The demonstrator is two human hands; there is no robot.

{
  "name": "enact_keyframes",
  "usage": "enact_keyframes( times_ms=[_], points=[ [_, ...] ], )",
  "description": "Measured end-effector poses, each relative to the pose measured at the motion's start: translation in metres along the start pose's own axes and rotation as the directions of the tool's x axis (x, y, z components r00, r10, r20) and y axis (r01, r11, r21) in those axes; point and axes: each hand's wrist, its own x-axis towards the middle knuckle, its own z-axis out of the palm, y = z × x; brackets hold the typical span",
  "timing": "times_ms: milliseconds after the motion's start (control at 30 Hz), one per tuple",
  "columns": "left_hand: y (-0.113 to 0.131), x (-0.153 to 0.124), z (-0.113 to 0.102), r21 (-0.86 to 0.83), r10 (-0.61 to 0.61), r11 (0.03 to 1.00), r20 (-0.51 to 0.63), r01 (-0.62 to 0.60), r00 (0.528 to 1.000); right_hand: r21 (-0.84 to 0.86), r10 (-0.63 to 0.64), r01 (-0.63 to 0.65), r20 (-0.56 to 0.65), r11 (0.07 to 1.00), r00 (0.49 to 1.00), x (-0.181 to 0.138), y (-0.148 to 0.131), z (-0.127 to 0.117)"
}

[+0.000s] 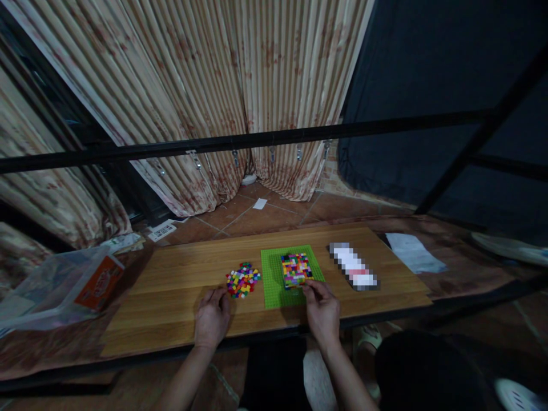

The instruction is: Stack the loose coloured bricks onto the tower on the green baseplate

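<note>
A green baseplate point(269, 285) lies on the wooden board, bearing a squarish block built of many small coloured bricks point(296, 267). My right hand point(323, 308) is at the block's near right corner, thumb and fingertips pinched together; whatever they hold is too small to make out. Left of the baseplate is a loose pile of small multicoloured bricks point(243, 281). My left hand point(213, 317) rests on the board just in front of that pile, its fingers curled together beside the nearest bricks. Its fingertips are partly hidden.
A blurred-out phone-like object point(353, 266) lies right of the baseplate on the wooden board point(180, 285). A clear plastic box with an orange label point(98, 282) stands at the left. White paper point(415, 253) lies at the right. A black metal bar point(282, 137) crosses beyond the board.
</note>
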Motion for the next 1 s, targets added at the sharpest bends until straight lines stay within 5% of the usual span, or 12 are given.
enact_keyframes(
  times_ms=[1000],
  points=[
    [0.0041, -0.0012, -0.0003, -0.023, -0.048, 0.999, 0.051, 0.049, 0.998, -0.005, 0.011, -0.011, 0.022, 1.000, 1.000, -0.0001, 0.0067, -0.0015]
  ],
)
